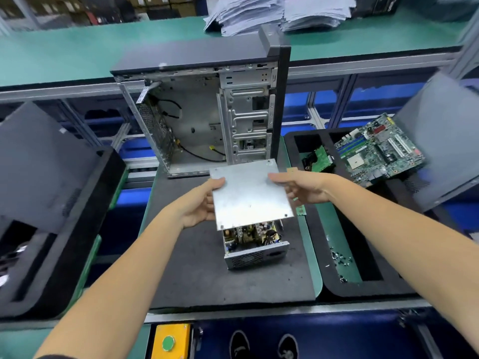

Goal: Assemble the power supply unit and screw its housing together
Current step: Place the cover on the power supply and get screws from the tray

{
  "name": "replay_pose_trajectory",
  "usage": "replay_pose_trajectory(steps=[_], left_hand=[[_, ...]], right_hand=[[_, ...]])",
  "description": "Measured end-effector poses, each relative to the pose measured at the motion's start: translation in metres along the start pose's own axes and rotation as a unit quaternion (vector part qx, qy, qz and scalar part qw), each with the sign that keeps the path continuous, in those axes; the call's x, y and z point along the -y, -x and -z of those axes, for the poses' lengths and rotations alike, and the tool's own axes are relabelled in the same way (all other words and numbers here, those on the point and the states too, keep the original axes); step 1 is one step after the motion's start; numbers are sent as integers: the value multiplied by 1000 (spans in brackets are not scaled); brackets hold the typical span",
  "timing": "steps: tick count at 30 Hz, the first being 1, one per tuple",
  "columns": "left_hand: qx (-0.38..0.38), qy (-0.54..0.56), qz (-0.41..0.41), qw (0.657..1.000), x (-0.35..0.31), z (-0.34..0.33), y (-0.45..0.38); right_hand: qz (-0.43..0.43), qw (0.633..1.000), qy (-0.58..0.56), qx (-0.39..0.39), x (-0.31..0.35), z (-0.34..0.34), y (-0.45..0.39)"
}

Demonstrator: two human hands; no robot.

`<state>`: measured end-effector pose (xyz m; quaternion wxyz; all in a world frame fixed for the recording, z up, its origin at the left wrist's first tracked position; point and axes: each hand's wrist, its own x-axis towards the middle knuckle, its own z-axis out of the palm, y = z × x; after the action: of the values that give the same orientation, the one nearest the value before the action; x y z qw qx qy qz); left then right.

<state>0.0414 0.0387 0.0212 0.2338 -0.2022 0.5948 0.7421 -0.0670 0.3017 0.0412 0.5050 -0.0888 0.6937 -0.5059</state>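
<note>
Yellow box: a yellow box (172, 342) with a green round button sits at the bench's near edge, within easy reach; no lettering on it can be read.
Power supply base: the open power supply base (255, 244) rests on the dark foam mat (197, 275), vent grille toward the person and its circuit board exposed, apparently parked flat so the lid can come down on it.
Loose screws: a scatter of small screws (340, 257) lies on the green strip just right of the mat, probably kept close for fastening the housing.
Left hand: the left hand (199, 206) grips the left edge of the metal cover (250, 193), thumb on top and fingers curled beneath.
Right hand: the right hand (302, 187) holds the cover's right edge the same way, thumb laid over the top.
Metal cover: held level above the base and overlapping its far part, seemingly being lined up; it is not yet seated.
Motherboard: a green motherboard (378, 151) leans in the right foam tray; its markings are too small to read.
Computer case: an emptied computer case (204, 117) stands open behind the mat; no brand is visible.
Paper stacks: stacks of paper (274, 14) lie on the far green shelf, print illegible.
</note>
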Motion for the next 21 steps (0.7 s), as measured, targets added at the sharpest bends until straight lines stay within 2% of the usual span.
replay_pose_trajectory(steps=[7,21], left_hand=[[4,-15,20,1000,23,12,-3],[-18,-15,47,999,58,12,-5]], right_hand=[[-39,999,20,-29,-18,-8,-15],[-92,996,5,3,-51,-8,-30]])
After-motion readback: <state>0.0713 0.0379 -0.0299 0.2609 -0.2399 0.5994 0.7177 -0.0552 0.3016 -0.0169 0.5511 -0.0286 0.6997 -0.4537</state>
